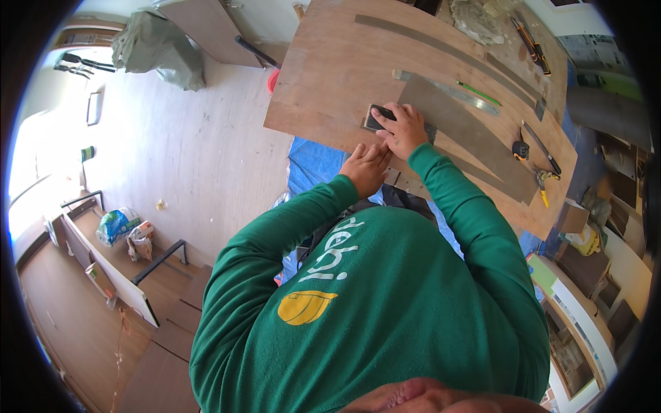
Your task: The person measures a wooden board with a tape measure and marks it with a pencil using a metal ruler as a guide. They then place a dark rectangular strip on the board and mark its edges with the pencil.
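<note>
My right hand (405,129) grips a black block (379,117) with a pale layer, at the near edge of a plywood board (310,93). Beside it my left hand (366,168) rests its outstretched fingers at the board's edge, close to the right hand's fingertips. A wide grey-brown piece (475,138) lies right of the block and under a metal ruler's side; narrow strips (441,38) lie along the board. A green pencil (475,91) is beside the ruler (475,101). Farther right lie a tape measure (520,151), a dark long tool (541,146) and a yellow-handled tool (547,186).
Cutting tools (531,47) and crumpled plastic (468,20) are at the back right. Blue sheeting (313,162) shows below the board. A grey bag (155,51) stands at the upper left; a low cabinet (110,268) with bags is lower left. Cluttered shelving (613,206) lines the right.
</note>
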{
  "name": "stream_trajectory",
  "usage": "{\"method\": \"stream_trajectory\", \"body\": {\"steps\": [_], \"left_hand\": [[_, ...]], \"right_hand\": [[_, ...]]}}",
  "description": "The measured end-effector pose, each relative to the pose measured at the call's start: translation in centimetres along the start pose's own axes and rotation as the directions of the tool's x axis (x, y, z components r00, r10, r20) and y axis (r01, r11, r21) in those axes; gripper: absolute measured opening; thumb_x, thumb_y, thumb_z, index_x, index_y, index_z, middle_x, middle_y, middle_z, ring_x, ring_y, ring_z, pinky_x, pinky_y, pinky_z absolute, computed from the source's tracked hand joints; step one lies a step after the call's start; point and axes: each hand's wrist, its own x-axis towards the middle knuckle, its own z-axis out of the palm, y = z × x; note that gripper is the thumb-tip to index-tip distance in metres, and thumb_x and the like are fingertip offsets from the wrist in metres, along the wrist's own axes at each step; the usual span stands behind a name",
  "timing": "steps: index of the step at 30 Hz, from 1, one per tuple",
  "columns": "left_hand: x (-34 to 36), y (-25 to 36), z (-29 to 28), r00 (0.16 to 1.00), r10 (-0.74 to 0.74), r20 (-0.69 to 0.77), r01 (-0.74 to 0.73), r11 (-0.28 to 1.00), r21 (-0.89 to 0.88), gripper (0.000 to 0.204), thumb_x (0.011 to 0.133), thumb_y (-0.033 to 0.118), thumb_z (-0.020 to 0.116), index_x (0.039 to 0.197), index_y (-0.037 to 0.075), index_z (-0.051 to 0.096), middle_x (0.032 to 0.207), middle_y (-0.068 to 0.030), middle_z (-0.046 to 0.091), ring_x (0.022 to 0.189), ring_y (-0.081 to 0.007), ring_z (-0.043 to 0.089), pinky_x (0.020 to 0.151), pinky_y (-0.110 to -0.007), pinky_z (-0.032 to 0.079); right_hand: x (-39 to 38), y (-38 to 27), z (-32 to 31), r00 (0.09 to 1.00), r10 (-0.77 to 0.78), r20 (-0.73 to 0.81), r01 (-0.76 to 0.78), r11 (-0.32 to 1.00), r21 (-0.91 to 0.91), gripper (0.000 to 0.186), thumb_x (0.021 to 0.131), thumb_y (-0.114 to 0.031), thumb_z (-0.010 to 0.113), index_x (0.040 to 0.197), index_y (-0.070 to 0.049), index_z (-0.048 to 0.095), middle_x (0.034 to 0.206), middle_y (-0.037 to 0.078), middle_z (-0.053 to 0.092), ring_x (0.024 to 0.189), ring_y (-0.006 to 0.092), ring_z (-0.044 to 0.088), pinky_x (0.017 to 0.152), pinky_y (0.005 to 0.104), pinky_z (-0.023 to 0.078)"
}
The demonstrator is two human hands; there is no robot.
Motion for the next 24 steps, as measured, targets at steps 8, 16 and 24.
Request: {"method": "stream_trajectory", "body": {"steps": [8,16,24], "left_hand": [[0.1,0.0,0.4,1.000,0.029,-0.006,-0.028,0.997,0.074,0.071,0.088,0.034,0.067,0.148,0.000,0.050,0.155,-0.0135,0.047,0.127,-0.0238,0.048,0.101,-0.042,0.039],[0.3,-0.2,-0.1,0.995,0.033,0.093,-0.042,0.994,0.096,0.080,0.090,0.038,0.067,0.156,0.002,0.039,0.166,-0.0149,0.034,0.133,-0.0214,0.048,0.107,-0.044,0.039],[3.9,-0.7,-3.1,0.987,0.105,0.121,-0.109,0.994,0.024,0.064,0.093,0.034,0.063,0.146,0.000,0.051,0.156,-0.0139,0.046,0.131,-0.0292,0.048,0.109,-0.047,0.037]], "right_hand": [[-1.0,0.4,-0.6,0.999,0.037,0.021,-0.037,0.999,-0.012,0.052,0.086,-0.027,0.075,0.137,-0.026,0.067,0.135,0.003,0.056,0.120,0.0302,0.050,0.102,0.0485,0.040],[-18.6,8.0,-5.2,0.938,0.314,-0.149,-0.325,0.944,-0.055,0.056,0.081,-0.020,0.077,0.136,-0.023,0.068,0.133,0.008,0.061,0.116,0.0356,0.057,0.102,0.0484,0.045],[-47.9,10.5,-6.1,0.019,0.953,-0.303,-1.000,0.018,-0.005,0.061,0.083,-0.038,0.079,0.141,-0.033,0.064,0.134,0.008,0.060,0.122,0.0389,0.055,0.104,0.0530,0.046]]}}
